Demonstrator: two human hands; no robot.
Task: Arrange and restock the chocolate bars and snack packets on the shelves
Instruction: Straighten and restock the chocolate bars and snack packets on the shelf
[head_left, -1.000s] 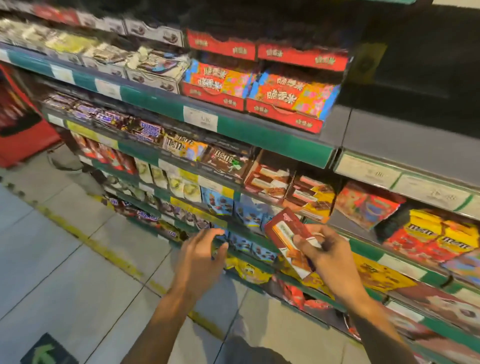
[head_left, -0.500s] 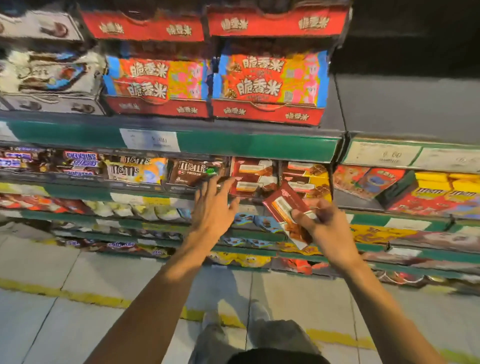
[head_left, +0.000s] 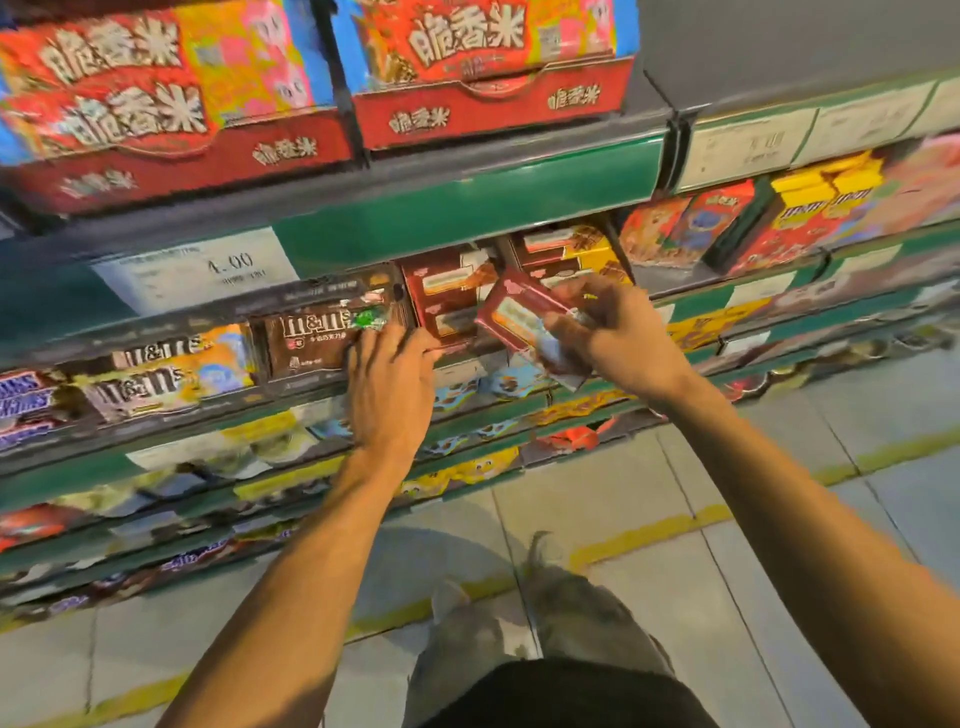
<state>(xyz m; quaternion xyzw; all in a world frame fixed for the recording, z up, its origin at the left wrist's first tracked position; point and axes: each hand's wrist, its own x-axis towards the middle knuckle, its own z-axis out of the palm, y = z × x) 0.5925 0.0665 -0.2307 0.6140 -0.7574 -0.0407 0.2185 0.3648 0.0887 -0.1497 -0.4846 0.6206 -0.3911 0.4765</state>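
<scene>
- At lower centre, the person's legs and the tiled floor are seen.
- Mid-frame, the right hand (head_left: 621, 338) is curled round a red chocolate packet (head_left: 519, 312), not yet shelved.
- Left of it, the left hand (head_left: 389, 384), fingers extended, touches the brown M&M's box (head_left: 311, 338).
- Beyond, the red-brown display box (head_left: 447, 291) appears partly stocked; restocking is judged unfinished.

Dim, warm store lighting; motion blur smears the shelves (head_left: 467, 208) and packets, worst toward the left and right edges. Wide-angle bending curves shelf lines.

Green-edged shelf (head_left: 467, 208), red snack cartons (head_left: 493, 109) on top (blurred), brown M&M's box (head_left: 311, 343) below
</scene>
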